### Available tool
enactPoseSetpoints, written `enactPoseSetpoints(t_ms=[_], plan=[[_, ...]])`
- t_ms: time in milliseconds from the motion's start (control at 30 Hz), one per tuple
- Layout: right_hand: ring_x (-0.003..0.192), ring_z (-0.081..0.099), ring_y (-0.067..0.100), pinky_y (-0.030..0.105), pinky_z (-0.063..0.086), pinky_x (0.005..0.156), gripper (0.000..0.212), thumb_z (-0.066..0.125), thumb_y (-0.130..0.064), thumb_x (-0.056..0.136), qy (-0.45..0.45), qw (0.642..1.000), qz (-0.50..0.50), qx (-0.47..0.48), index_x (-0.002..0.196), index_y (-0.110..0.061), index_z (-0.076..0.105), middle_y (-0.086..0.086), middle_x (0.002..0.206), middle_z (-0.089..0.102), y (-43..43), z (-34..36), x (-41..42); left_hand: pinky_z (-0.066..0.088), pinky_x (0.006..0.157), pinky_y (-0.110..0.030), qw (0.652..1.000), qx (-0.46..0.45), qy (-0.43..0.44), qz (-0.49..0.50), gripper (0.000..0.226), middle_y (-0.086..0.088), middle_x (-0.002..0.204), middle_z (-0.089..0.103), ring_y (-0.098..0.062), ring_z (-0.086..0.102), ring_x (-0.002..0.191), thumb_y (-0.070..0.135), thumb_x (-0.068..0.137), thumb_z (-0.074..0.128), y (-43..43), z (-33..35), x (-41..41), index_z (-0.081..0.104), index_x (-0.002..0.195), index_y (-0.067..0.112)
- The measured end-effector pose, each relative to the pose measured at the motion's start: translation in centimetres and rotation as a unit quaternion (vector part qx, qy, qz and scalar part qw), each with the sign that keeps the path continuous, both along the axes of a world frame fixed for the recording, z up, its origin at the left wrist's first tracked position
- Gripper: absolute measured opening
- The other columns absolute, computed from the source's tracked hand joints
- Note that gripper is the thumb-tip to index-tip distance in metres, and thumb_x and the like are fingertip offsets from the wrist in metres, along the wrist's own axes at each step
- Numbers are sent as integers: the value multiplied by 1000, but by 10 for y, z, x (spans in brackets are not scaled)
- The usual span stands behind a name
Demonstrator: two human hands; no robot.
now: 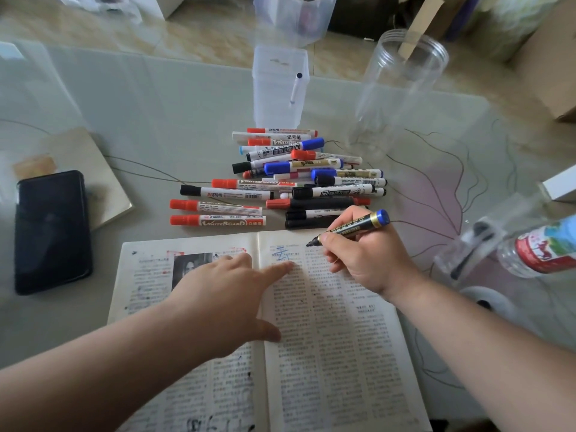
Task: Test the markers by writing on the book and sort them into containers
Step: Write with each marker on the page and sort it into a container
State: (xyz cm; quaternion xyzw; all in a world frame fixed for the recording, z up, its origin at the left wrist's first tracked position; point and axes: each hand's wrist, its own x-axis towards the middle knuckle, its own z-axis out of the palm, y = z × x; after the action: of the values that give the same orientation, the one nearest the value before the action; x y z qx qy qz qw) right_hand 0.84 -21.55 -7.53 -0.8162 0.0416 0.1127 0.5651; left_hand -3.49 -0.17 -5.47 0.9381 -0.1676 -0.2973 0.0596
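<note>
Open book point(343, 338) is lying flat at the near edge of the tabletop point(174, 120), printed columns facing up, with ink blots showing on the left page.

Left hand point(224, 294) is resting across the gutter with fingers straight and spread, grasping nothing. Its index finger is reaching onto the right page, with the tip just beside a blue scribble point(282, 254) near the top of that page.

Right hand point(364, 257) is gripping a blue marker point(352, 227) with a gold-and-black barrel, fingers curled round it in a writing hold. The dark tip is pointing left and down at the top of the right page. Whether the tip is touching the paper, cannot tell. The blue end is sticking up and away past the knuckles.

Pile of markers point(296, 179) is lying just beyond the book, mostly crosswise, with red, blue and black caps mixed. The nearest black ones are sitting just behind the right hand.

Square translucent container point(280, 63) is standing upright behind the pile, holding one white marker with a blue end point(295, 88), which is leaning inside it. Round clear jar point(402, 88) is standing to its right.

Off right, a small clear container point(461, 263) is holding a black marker point(467, 257), with a labelled plastic bottle point(539, 254) beside it.

Black phone point(51, 232) is lying at left, overlapping a pale notebook point(93, 169).
</note>
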Motion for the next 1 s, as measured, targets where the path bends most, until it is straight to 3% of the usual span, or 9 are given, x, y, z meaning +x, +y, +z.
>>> enactPoseSetpoints(t_ms=[200, 300, 633, 767, 933, 1000], plan=[[60, 64, 23, 31, 56, 53, 3, 70, -2, 90, 18, 999, 25, 33, 92, -3, 71, 26, 77, 69, 3, 0, -2, 47, 92, -32, 1000, 3, 11, -8, 105, 6, 104, 33, -16, 47, 115, 80, 74, 59, 0, 0, 0, -11, 150, 58], [59, 65, 24, 25, 51, 49, 4, 72, -1, 88, 31, 999, 28, 28, 92, -2, 72, 26, 78, 71, 5, -1, -3, 45, 95, -31, 1000, 18, 11, -21, 120, 6, 121, 43, -17, 47, 120, 83, 65, 65, 1, -2, -1, -14, 151, 55], [63, 69, 22, 28, 55, 53, 3, 78, -10, 85, 8, 999, 33, -3, 86, -11, 76, 12, 75, 75, 5, -9, -2, 43, 104, -33, 999, 18, 8, -25, 129, 4, 133, 44, -18, 46, 127, 81, 59, 71, 1, -6, -2, -14, 151, 53], [55, 68, 23, 28, 55, 50, 4, 79, -17, 85, -7, 998, 39, -58, 81, -17, 76, 5, 70, 74, 7, -7, -1, 43, 103, -32, 1000, 15, 7, -22, 129, 5, 130, 44, -17, 46, 125, 81, 58, 72, 2, -6, -2, -13, 151, 53], [49, 66, 24, 16, 43, 40, 9, 74, -9, 85, 1, 997, -3, -72, 82, -4, 67, 17, 69, 68, 7, -1, 1, 44, 102, -32, 1000, 10, 8, -16, 129, 6, 129, 45, -17, 47, 124, 82, 57, 72, 3, -7, -2, -13, 150, 56], [48, 69, 23, 16, 42, 40, 11, 73, -8, 86, 5, 998, -9, -66, 84, -1, 65, 13, 66, 67, 5, -1, 1, 44, 101, -32, 1000, 8, 7, -15, 128, 6, 128, 45, -17, 47, 124, 83, 57, 72, 3, -7, -2, -13, 150, 57]])
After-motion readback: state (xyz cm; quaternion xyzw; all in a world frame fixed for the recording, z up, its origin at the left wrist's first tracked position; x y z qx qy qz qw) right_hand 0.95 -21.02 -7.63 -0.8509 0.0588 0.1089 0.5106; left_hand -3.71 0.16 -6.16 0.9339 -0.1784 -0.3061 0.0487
